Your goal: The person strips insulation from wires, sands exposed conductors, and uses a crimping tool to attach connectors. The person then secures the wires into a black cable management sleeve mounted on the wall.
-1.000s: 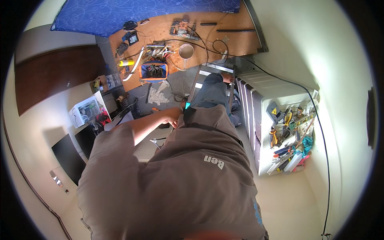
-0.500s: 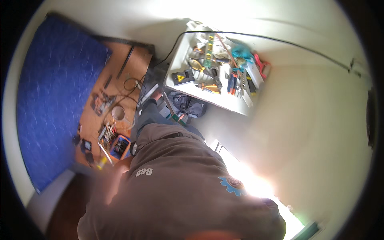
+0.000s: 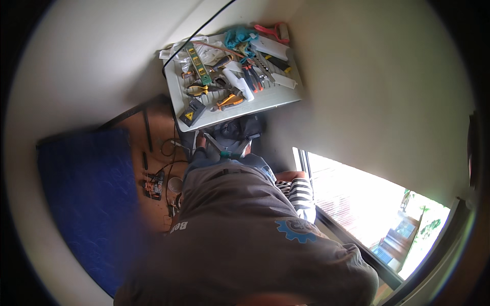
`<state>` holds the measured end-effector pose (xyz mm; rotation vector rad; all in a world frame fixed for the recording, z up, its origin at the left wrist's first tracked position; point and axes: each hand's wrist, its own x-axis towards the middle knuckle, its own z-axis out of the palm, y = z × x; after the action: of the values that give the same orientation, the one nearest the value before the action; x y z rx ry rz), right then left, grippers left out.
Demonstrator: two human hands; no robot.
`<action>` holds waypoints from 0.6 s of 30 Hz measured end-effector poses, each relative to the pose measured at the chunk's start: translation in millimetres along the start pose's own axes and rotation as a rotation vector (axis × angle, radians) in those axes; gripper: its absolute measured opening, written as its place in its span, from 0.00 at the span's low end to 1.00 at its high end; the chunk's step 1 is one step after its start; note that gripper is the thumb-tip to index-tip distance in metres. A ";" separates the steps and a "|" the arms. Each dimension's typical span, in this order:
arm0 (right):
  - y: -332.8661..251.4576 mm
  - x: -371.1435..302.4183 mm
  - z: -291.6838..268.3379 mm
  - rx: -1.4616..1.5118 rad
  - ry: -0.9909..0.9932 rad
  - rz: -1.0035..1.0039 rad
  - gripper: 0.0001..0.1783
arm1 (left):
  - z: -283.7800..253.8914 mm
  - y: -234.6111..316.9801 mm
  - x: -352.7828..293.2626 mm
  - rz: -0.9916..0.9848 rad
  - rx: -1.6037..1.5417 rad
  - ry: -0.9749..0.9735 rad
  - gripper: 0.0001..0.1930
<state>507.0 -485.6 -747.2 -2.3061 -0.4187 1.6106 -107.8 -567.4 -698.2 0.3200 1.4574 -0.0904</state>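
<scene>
Neither of my hands shows. Below me is my brown-grey shirt [image 3: 240, 224], and my bare feet [image 3: 201, 142] are beyond it. Between my lower legs is a long tool with a green end [image 3: 224, 153], perhaps a saw; too little of it shows to be sure. Past my feet stands a pale ribbed tray-like top [image 3: 204, 120] covered in tools. On it lie a green spirit level [image 3: 198, 64], yellow-handled pliers [image 3: 197, 91], orange-handled pliers [image 3: 230, 102], red-and-blue-handled pliers [image 3: 252, 76] and a black box with a yellow warning triangle [image 3: 192, 112].
At the left, a blue panel [image 3: 92, 199] stands beside an orange-brown surface [image 3: 139, 125] with a mug [image 3: 175, 184] and cables. Another person's striped garment [image 3: 301, 196] and bare skin show at my right, beside a bright window [image 3: 352, 199]. A black cable [image 3: 201, 28] crosses above the tools.
My view has swung right, bringing the window and striped garment into sight. My blurred left arm, near a yellow item over the brown surface, has gone from view.
</scene>
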 end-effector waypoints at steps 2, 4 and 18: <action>21.9 -8.2 3.3 0.047 0.006 0.029 0.42 | -5.0 5.5 -0.2 -0.005 0.037 0.001 0.12; 42.3 -18.6 8.9 0.083 0.005 0.061 0.42 | -7.8 9.1 -2.1 -0.011 0.062 0.003 0.12; 115.8 -52.7 29.1 0.113 -0.105 0.194 0.41 | 4.6 -16.2 -14.0 -0.057 0.064 0.015 0.12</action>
<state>470.0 -610.3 -758.2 -2.2426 -0.1253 1.8021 -109.1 -585.9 -686.7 0.3318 1.4813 -0.1810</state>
